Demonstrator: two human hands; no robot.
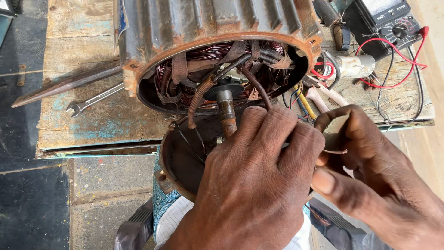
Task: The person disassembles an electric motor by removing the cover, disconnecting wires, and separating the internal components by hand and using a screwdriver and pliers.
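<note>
the end cover [182, 159] sits on the lap below the motor [217, 51], its rusty shaft [227, 115] sticking out. the left hand [252, 185] lies curled over it, grip hidden; the right hand [365, 162] pinches what looks like copper wire [335, 151]. a spanner [95, 99] and meter [386, 21] rest on the bench [88, 125].

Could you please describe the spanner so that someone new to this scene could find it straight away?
Start at the big rusty motor housing on the worn wooden bench. Left of its open end lies the spanner, slim, silvery and open-jawed. Above it lies a longer, dark, pointed chisel.
</note>
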